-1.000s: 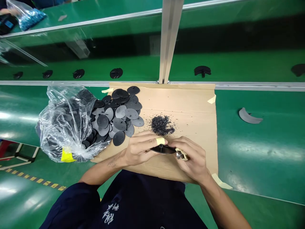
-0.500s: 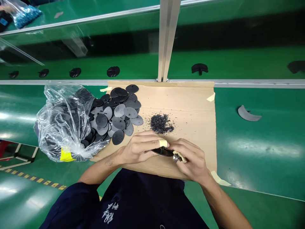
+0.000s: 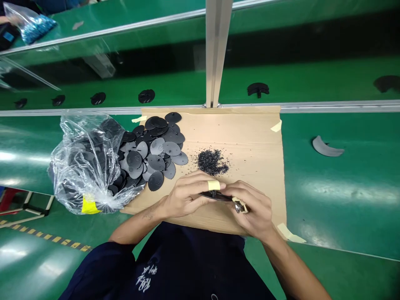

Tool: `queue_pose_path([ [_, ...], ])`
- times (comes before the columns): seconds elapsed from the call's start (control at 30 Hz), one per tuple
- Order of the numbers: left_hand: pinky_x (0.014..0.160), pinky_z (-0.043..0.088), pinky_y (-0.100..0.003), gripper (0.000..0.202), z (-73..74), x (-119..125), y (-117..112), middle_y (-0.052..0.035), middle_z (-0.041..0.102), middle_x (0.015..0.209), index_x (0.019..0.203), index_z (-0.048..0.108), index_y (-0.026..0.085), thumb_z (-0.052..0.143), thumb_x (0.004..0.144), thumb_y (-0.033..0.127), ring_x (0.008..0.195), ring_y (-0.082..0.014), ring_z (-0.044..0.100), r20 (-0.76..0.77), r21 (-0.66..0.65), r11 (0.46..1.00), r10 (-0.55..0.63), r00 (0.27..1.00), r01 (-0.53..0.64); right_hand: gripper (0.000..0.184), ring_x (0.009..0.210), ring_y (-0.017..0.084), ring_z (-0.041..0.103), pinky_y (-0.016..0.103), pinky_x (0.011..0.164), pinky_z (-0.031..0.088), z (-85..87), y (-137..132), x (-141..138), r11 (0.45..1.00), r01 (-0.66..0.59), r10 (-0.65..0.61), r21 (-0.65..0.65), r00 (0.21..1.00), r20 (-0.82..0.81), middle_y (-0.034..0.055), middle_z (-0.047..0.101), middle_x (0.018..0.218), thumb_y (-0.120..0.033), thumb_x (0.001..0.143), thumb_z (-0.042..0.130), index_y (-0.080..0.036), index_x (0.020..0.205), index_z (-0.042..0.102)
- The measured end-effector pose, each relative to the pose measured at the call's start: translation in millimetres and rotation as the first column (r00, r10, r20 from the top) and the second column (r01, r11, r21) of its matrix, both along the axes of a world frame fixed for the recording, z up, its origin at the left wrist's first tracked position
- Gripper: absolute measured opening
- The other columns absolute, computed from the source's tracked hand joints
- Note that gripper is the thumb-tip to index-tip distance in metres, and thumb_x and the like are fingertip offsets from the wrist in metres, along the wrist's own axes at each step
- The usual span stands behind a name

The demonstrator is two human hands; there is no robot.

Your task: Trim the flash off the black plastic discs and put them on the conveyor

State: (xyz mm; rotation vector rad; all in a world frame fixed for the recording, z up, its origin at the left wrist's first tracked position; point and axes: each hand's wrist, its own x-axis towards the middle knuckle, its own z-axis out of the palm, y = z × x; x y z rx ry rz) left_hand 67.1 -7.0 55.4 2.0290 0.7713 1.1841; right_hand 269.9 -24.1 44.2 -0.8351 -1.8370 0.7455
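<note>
My left hand (image 3: 190, 195), its finger wrapped in yellow tape, pinches a thin black oval plastic disc (image 3: 220, 196) held almost edge-on over the cardboard. In my right hand (image 3: 253, 206) is what looks like a pair of metal nippers (image 3: 240, 206), mostly hidden by the fingers, close against the disc's right end. Whether the jaws touch the disc I cannot tell. Just beyond both hands lies a heap of tiny black plastic bits (image 3: 212, 161). A pile of similar black discs (image 3: 156, 162) spreads to the left.
A clear plastic bag (image 3: 87, 166) full of discs lies left of the pile. Taped cardboard (image 3: 250, 137) covers part of the green bench (image 3: 337, 208). At right rests a curved grey piece (image 3: 327, 147). A metal post (image 3: 215, 54) rises behind, beside a reflective green panel.
The disc and the nippers have shifted slightly to the right, and the disc is tilted a little differently. Both hands keep their grip. The camera view has turned slightly.
</note>
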Motion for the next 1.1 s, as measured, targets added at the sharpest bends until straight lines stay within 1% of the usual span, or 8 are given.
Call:
queue_pose_path([
  [0.1, 0.078, 0.061, -0.027, 0.033, -1.3, -3, -2, -0.0078, 0.078, 0.093, 0.120, 0.068, 0.015, 0.074, 0.088, 0.020, 0.086, -0.0155, 0.073, 0.021, -0.088, 0.994, 0.074, 0.997, -0.072, 0.021, 0.085, 0.019, 0.072, 0.033, 0.073, 0.060, 1.5, 6, 4, 0.996, -0.027, 0.026, -0.088, 1.000, -0.014, 0.0068, 0.073, 0.096, -0.008, 0.087, 0.066, -0.021, 0.104, 0.066],
  [0.17, 0.075, 0.060, -0.025, 0.031, -2.6, -7, -2, -0.0070, 0.078, 0.090, 0.113, 0.070, 0.014, 0.078, 0.083, 0.020, 0.082, -0.0147, 0.072, 0.002, -0.097, 0.989, 0.111, 0.994, -0.110, 0.019, 0.089, 0.020, 0.071, 0.034, 0.076, 0.060, 5.0, 12, 10, 0.995, -0.013, 0.017, -0.102, 0.999, 0.040, 0.0076, 0.073, 0.099, -0.012, 0.088, 0.067, -0.022, 0.105, 0.065],
  [0.27, 0.074, 0.058, -0.028, 0.025, -3.1, -13, 0, -0.0073, 0.077, 0.089, 0.105, 0.073, 0.014, 0.080, 0.082, 0.022, 0.080, -0.0155, 0.071, -0.043, -0.065, 0.993, 0.098, 0.994, -0.101, 0.020, 0.093, 0.021, 0.069, 0.036, 0.079, 0.058, 10.8, 21, 18, 1.000, 0.007, -0.001, -0.031, 0.976, 0.219, 0.0096, 0.072, 0.103, -0.011, 0.092, 0.060, -0.021, 0.109, 0.064],
  [0.37, 0.075, 0.057, -0.030, 0.025, -2.1, -14, 2, -0.0075, 0.077, 0.089, 0.106, 0.074, 0.015, 0.079, 0.083, 0.024, 0.081, -0.0160, 0.069, -0.068, -0.038, 0.996, 0.079, 0.995, -0.081, 0.021, 0.090, 0.023, 0.068, 0.037, 0.076, 0.055, 14.0, 26, 19, 0.997, -0.034, 0.003, 0.066, 0.906, 0.424, 0.0119, 0.072, 0.104, -0.011, 0.094, 0.053, -0.018, 0.110, 0.064],
  [0.53, 0.073, 0.057, -0.029, 0.027, -1.9, -13, 2, -0.0070, 0.076, 0.087, 0.106, 0.074, 0.014, 0.079, 0.083, 0.025, 0.080, -0.0154, 0.068, -0.078, -0.006, 0.996, 0.085, 0.993, -0.086, 0.023, 0.081, 0.021, 0.065, 0.033, 0.070, 0.049, 15.3, 27, 16, 0.985, -0.055, -0.051, 0.163, 0.813, 0.581, 0.0103, 0.072, 0.095, -0.010, 0.094, 0.048, -0.016, 0.110, 0.064],
  [0.7, 0.072, 0.057, -0.028, 0.026, -3.7, -14, 1, -0.0071, 0.076, 0.086, 0.105, 0.074, 0.014, 0.079, 0.082, 0.025, 0.079, -0.0155, 0.068, -0.071, -0.006, 0.997, 0.075, 0.995, -0.076, 0.021, 0.075, 0.020, 0.061, 0.032, 0.066, 0.046, 19.3, 28, 18, 0.979, -0.060, -0.085, 0.197, 0.755, 0.650, 0.0086, 0.072, 0.089, -0.012, 0.094, 0.049, -0.018, 0.107, 0.065],
  [0.93, 0.070, 0.056, -0.028, 0.023, -4.7, -11, 1, -0.0069, 0.076, 0.083, 0.102, 0.074, 0.014, 0.079, 0.083, 0.027, 0.076, -0.0150, 0.068, -0.036, -0.038, 0.997, 0.069, 0.997, -0.070, 0.019, 0.068, 0.019, 0.060, 0.031, 0.060, 0.044, 20.6, 27, 19, 0.965, -0.092, -0.095, 0.245, 0.749, 0.656, 0.0072, 0.072, 0.084, -0.009, 0.092, 0.049, -0.015, 0.102, 0.065],
  [1.1, 0.070, 0.056, -0.028, 0.021, -1.8, -10, 2, -0.0064, 0.075, 0.083, 0.101, 0.073, 0.014, 0.077, 0.084, 0.026, 0.076, -0.0148, 0.067, -0.055, -0.055, 0.996, 0.069, 0.996, -0.072, 0.025, 0.066, 0.016, 0.060, 0.027, 0.060, 0.042, 16.3, 26, 22, 0.985, -0.068, -0.053, 0.157, 0.752, 0.657, 0.0034, 0.070, 0.077, -0.003, 0.087, 0.045, -0.018, 0.094, 0.065],
])
